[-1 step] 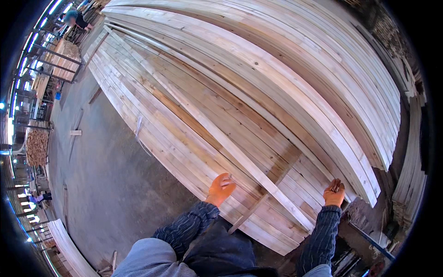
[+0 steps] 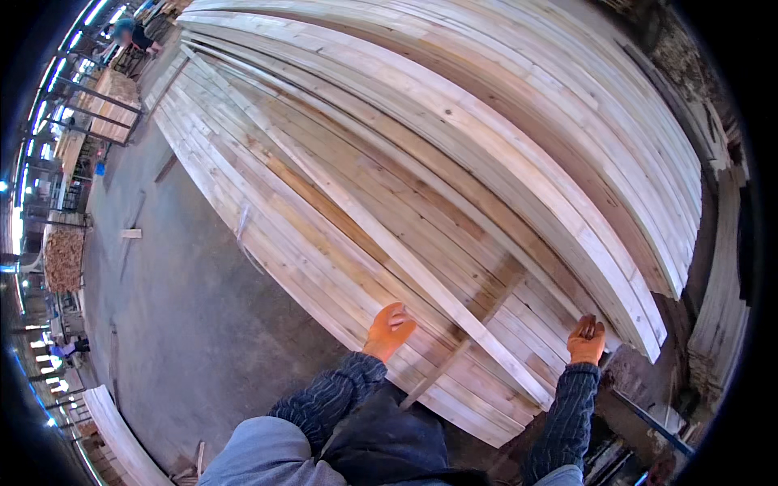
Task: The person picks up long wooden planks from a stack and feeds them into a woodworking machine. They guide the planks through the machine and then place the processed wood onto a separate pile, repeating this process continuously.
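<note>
My left hand (image 2: 391, 331), in an orange glove, hovers over the near part of a wide layer of pale wooden boards (image 2: 324, 271). Its fingers are loosely bent with a gap before the thumb, and nothing shows in it. My right hand (image 2: 586, 340), gloved in orange with dark-stained fingertips, is closed at the near end of a narrow wooden board (image 2: 539, 271) along the right side of the layer. The fingers hide that board's end. Between my hands, a loose pale board (image 2: 454, 304) lies slantwise across the others, over a thin cross strip (image 2: 438, 374).
A higher stack of long boards (image 2: 559, 154) rises on the right. Concrete floor (image 2: 203, 275) stretches to the left, with a small wood offcut (image 2: 131, 233) on it. Stacked timber (image 2: 65, 255) lines the far left. Another person (image 2: 136, 34) bends over at the far upper left.
Both hands stay almost where they were. The boards beside my right hand look very slightly shifted, and the view has moved a little.
</note>
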Motion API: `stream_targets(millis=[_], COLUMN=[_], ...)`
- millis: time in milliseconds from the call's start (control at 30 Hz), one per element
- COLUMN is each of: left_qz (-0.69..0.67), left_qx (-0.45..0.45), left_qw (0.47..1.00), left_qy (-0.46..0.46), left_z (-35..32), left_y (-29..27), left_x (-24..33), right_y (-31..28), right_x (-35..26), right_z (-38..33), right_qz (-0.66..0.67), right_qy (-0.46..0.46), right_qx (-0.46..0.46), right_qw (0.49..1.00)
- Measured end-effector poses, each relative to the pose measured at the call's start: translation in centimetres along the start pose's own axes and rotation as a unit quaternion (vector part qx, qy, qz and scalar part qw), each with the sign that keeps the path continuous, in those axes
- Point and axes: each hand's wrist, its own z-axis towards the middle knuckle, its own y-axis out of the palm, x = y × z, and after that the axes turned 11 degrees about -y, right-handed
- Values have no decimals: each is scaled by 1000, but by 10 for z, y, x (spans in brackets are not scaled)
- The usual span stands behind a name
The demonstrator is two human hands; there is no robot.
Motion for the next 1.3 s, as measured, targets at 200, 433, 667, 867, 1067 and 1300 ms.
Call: stream_targets(millis=[200,433,667,867,1067,1300], left_qz=[-148,-156,-166,-150,-230,-214], left_qx=[-21,-4,106,258,203,185], left_qw=[981,987,980,953,951,954], left_qy=[124,-38,-38,-47,-50,-99], left_z=[58,160,180,154,177,204], left_y=[53,129,154,197,194,157], left_x=[42,128,120,146,136,129], right_y=[69,98,108,116,123,121], right_x=[9,74,95,94,84,78], right_z=[-101,-78,-70,-65,-64,-83], right_qz=[-626,-753,-686,-659,-739,-794], right_qy=[-443,-414,-505,-480,-323,-252], right_qx=[-360,-376,-327,-362,-364,-417], right_qw=[531,347,410,451,466,363])
